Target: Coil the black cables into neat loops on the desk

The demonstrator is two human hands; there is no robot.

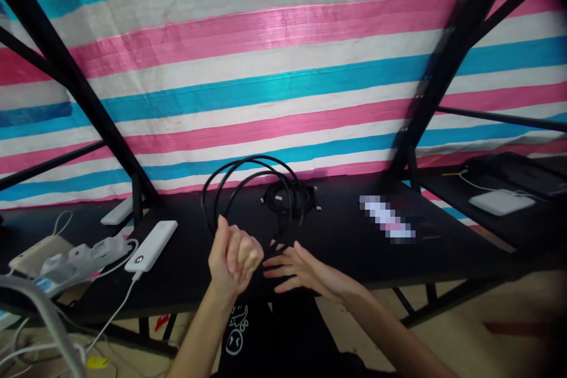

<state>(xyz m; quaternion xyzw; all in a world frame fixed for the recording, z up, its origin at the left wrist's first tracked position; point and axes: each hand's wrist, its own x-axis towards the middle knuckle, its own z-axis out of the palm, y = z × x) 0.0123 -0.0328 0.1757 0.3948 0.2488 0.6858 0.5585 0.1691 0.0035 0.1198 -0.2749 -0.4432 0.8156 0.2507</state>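
My left hand (237, 253) is closed, its fingers wrapped round a black cable (266, 173) gathered into several loose loops. Those loops rise above the fist and arch to the right over the black table. Just right of it, my right hand (301, 270) has its fingers spread and points left, close to the lower strands of the cable. Whether any finger touches a strand I cannot tell. Behind the loops a second black cable (305, 196), coiled with small white tags, lies on the table.
On the black table (336, 248), a white power bank (152, 246) with a plugged-in cord lies at left, beside a power strip (80, 263). A blurred-out item (387, 218) lies at right. Black metal posts flank both sides, with a striped sheet (283, 88) behind.
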